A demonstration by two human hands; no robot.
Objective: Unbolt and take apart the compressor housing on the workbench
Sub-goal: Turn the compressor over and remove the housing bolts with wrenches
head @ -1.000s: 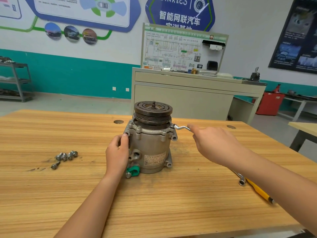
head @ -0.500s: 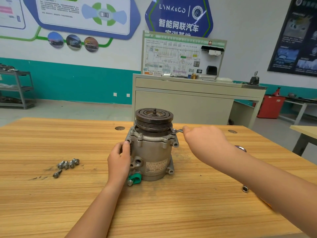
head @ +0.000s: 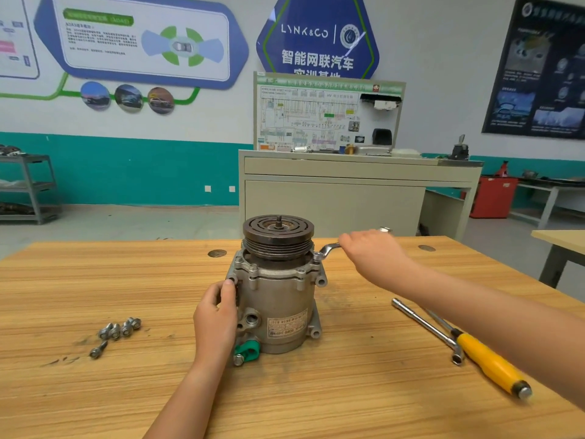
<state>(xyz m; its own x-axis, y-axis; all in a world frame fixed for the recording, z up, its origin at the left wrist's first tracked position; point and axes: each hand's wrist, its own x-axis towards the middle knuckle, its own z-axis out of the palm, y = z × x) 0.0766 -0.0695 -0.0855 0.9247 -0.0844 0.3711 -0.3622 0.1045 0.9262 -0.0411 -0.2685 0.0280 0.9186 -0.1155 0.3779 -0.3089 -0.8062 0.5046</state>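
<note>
Compressor (head: 278, 305) stands upright mid-bench (head: 95, 280), pulley (head: 278, 236) end up, so the flange bolts round the top can be reached from the side. My left hand (head: 217, 315) grips the housing's left flank, thumb up by the flange, fingers wrapped toward the back. That's the counter-hold, so the body doesn't spin when I pull. Right hand (head: 368, 250) is clenched round the shank of an offset ring wrench (head: 329, 248). Its head sits on the bolt (head: 317, 256) at the right flange ear, w/ the far end poking out past my knuckles. The offset bend is there to clear the pulley rim, I reckon. Loose bolts (head: 118, 331) lie bunched well to the left, prob. parked clear of the work. L-shaped socket bar (head: 427, 327) and yellow-handled tool (head: 487, 362) lie together on the right, near my wrench arm for a quick swap. Several bolts sit in the flange yet, so approx. mid-way thru unbolting; housing not yet split.
</note>
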